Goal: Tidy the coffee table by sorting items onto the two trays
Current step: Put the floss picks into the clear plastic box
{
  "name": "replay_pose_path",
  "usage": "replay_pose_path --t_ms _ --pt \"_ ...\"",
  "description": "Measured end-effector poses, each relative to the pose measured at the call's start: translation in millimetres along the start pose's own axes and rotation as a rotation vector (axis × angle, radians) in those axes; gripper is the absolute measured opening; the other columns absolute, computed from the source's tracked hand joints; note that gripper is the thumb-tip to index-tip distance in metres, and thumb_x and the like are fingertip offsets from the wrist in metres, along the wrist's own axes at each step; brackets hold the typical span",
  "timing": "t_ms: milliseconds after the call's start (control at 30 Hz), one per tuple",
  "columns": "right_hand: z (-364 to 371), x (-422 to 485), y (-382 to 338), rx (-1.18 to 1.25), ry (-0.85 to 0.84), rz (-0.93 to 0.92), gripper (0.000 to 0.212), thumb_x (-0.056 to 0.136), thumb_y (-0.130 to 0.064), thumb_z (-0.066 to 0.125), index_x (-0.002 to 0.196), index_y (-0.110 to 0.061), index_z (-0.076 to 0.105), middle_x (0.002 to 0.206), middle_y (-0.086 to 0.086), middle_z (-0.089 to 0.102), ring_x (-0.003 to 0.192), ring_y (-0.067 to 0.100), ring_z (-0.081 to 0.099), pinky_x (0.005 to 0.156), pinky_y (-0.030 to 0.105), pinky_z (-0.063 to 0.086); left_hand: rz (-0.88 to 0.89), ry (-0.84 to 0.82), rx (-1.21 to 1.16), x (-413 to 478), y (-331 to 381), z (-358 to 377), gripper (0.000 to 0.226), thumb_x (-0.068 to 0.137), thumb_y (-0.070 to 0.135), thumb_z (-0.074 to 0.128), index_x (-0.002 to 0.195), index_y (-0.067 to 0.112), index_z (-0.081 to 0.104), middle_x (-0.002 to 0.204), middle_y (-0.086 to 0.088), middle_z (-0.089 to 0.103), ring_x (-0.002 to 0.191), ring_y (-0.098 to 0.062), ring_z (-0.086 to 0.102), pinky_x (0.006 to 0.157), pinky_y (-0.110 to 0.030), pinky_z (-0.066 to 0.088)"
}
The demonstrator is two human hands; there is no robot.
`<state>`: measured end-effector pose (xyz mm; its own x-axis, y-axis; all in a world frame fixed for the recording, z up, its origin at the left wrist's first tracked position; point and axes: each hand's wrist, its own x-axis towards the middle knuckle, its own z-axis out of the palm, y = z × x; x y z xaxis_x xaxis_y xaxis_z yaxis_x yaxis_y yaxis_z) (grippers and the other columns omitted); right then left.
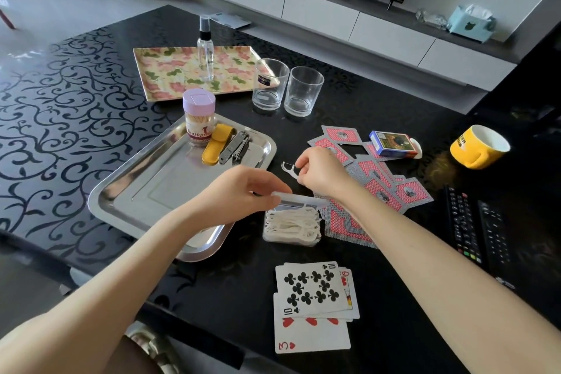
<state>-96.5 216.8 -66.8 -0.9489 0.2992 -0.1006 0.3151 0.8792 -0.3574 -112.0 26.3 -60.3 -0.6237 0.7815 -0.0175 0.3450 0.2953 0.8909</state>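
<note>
The right hand pinches a single white floss pick by its handle between thumb and fingertips, the remaining fingers curled in. The left hand grips the clear lid by its edge and holds it raised over the open floss box. The step in hand looks like returning the stray pick to the box. To do it well, the lid wants holding clear of the opening, the pick laying in flat alongside the others, and the lid pressing shut before the box is lifted, or the picks may spill. The box sits on the surface just beside the near right corner of the steel tray, not yet on it. At that tray's far end stand a toothpick jar, a yellow pouch and nail clippers. Beyond the steel tray lies the floral tray, carrying a spray bottle. Two glasses stand off the steel tray's far right corner, and face-down cards spread to its right.
</note>
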Motion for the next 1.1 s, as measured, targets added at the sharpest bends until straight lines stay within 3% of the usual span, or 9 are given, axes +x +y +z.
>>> replay_pose_path --t_ms 167,367,433,567,633,700,833,967,1100 --pt "-7 -1 5 0.1 -0.052 0.073 0.027 0.079 0.007 0.056 0.103 0.005 0.068 0.105 0.018 0.069 0.1 0.031 0.063 0.084 0.037 0.053 -0.001 0.0 -0.006 -1 1 1 0.024 0.086 0.013 0.064 0.092 0.036 0.068 0.096 0.011 0.072 0.089 -0.002 0.066 0.09 -0.029 0.052" --pt "-59 -60 0 0.463 0.158 -0.01 0.019 0.077 -0.003 0.069 0.092 -0.015 0.065 0.078 -0.003 0.068 0.068 0.005 0.06 0.066 0.02 0.05 -0.074 0.088 0.025 2 -3 2 0.019 0.09 0.016 0.057 0.102 0.025 0.07 0.092 0.008 0.072 0.081 -0.005 0.066 0.077 -0.016 0.048" --pt "-55 -91 -10 0.379 0.12 -0.104 0.018 0.078 -0.008 0.068 0.09 -0.02 0.063 0.077 -0.006 0.066 0.063 0.003 0.055 0.059 0.013 0.045 -0.091 0.127 0.058 2 -7 3 0.019 0.091 0.017 0.056 0.104 0.024 0.069 0.089 0.009 0.071 0.077 -0.004 0.064 0.073 -0.013 0.045" --pt "-19 -111 -18 0.057 0.066 -0.213 0.021 0.086 -0.008 0.059 0.1 -0.023 0.063 0.09 -0.006 0.062 0.081 0.007 0.052 0.066 0.013 0.038 -0.064 0.152 0.082 3 -7 5 0.018 0.09 0.017 0.057 0.102 0.024 0.068 0.081 0.015 0.067 0.074 0.003 0.06 0.07 -0.009 0.041" --pt "-5 -109 -16 -0.065 0.137 -0.255 0.025 0.085 -0.002 0.058 0.103 -0.017 0.066 0.094 0.0 0.064 0.089 0.014 0.052 0.07 0.019 0.038 -0.042 0.145 0.084 2 -4 7 0.016 0.09 0.018 0.058 0.101 0.025 0.068 0.073 0.019 0.064 0.07 0.006 0.058 0.064 -0.006 0.04" --pt "4 -108 -17 -0.152 0.197 -0.337 0.023 0.08 0.004 0.062 0.096 -0.01 0.071 0.088 0.005 0.067 0.088 0.023 0.055 0.071 0.029 0.042 -0.025 0.132 0.067 1 -1 10 0.016 0.09 0.024 0.057 0.103 0.024 0.068 0.085 0.015 0.068 0.079 0.003 0.061 0.068 -0.007 0.044" --pt "11 -107 -23 -0.214 0.234 -0.379 0.017 0.079 0.003 0.064 0.091 -0.007 0.072 0.09 0.008 0.065 0.086 0.025 0.054 0.068 0.032 0.042 -0.023 0.137 0.066 -1 3 11 0.021 0.092 0.035 0.052 0.102 0.027 0.069 0.088 0.018 0.068 0.082 0.006 0.062 0.072 -0.007 0.045" --pt "8 -118 -18 -0.143 0.335 -0.391 0.019 0.072 0.003 0.072 0.089 -0.006 0.071 0.088 0.006 0.063 0.08 0.022 0.055 0.06 0.029 0.049 -0.065 0.111 -0.017 -4 0 11 0.024 0.091 0.04 0.05 0.1 0.029 0.07 0.092 0.012 0.072 0.087 0.0 0.066 0.087 -0.029 0.053" --pt "10 -134 1 -0.091 0.401 -0.365 0.025 0.07 -0.014 0.08 0.092 -0.011 0.07 0.087 -0.002 0.062 0.083 0.018 0.057 0.065 0.021 0.047 -0.071 0.062 0.006 -7 1 12 0.021 0.092 0.038 0.05 0.099 0.033 0.069 0.096 0.012 0.072 0.088 0.004 0.065 0.089 -0.023 0.051"
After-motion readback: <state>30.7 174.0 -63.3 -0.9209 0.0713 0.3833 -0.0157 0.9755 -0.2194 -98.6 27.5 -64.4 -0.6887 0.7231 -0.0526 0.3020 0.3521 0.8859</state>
